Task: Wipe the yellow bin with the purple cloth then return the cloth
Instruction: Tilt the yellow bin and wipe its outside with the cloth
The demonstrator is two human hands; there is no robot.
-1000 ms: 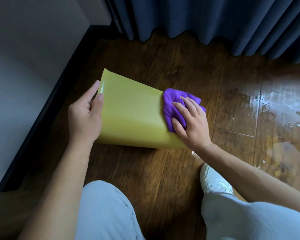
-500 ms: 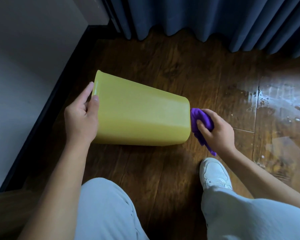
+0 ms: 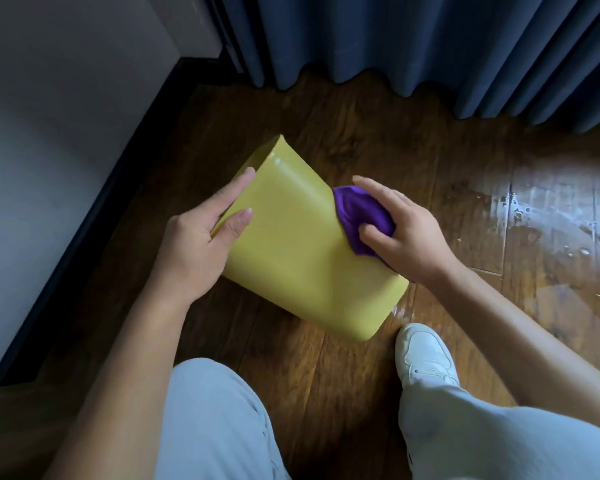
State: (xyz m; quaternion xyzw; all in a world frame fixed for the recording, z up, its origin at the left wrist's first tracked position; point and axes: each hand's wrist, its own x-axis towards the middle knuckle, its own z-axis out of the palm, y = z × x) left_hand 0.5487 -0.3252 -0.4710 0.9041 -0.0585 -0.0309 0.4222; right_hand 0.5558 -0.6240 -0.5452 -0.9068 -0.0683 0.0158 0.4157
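The yellow bin point(image 3: 302, 258) lies tipped on its side on the wooden floor, its open rim pointing up-left and its base toward my right shoe. My left hand point(image 3: 201, 244) grips the rim, thumb on the outer wall and fingers along the edge. My right hand point(image 3: 402, 233) presses the bunched purple cloth point(image 3: 357, 216) against the bin's right side wall. Part of the cloth is hidden under my fingers.
A grey wall with a dark skirting board point(image 3: 94, 220) runs along the left. Blue curtains point(image 3: 430, 46) hang at the back. A wet, shiny patch point(image 3: 548, 220) covers the floor at right. My white shoe point(image 3: 426, 358) and knees sit close to the bin's base.
The bin has been turned so its base swings toward my shoe. My right hand moved the cloth from the bin's base up onto its right side wall.
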